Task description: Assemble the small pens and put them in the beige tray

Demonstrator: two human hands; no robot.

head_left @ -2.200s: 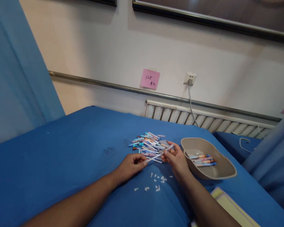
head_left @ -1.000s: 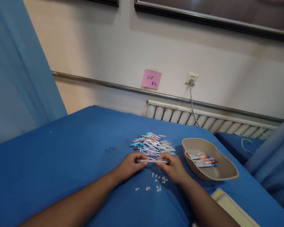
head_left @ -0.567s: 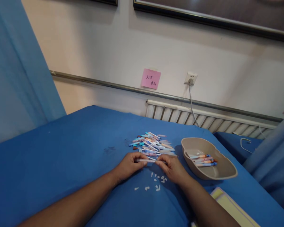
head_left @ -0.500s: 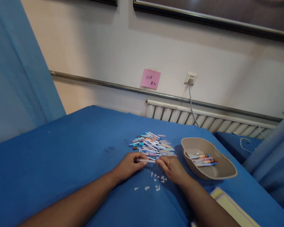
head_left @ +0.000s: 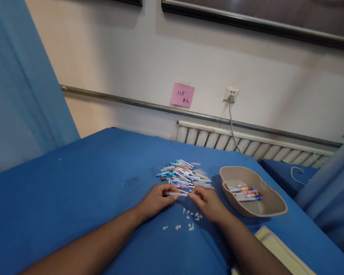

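Note:
Between my two hands lies a pale pen (head_left: 176, 194), held level just in front of the pile. My left hand (head_left: 159, 196) is closed around its barrel. At the pen's right end, my right hand (head_left: 205, 201) pinches with thumb and forefinger; whether a tiny part sits between those fingertips is too small to tell. Just beyond both hands spreads a heap of pens and pen parts (head_left: 186, 173) in blue, white, orange and pink. Nearer to me, several small white pieces (head_left: 191, 227) are scattered on the blue cloth (head_left: 83, 183).
On the right stands a beige basin (head_left: 271, 208) with several pens (head_left: 248, 194) inside. A yellow pad or folder (head_left: 281, 248) lies near my right forearm. Behind the table are a radiator (head_left: 212, 139), a rail (head_left: 132, 101) and a plugged-in cable (head_left: 232, 122). Blue curtains (head_left: 25, 84) hang at both sides.
Very little differs. The fingers of my right hand have shifted slightly at the pen's end, while my left hand keeps its hold.

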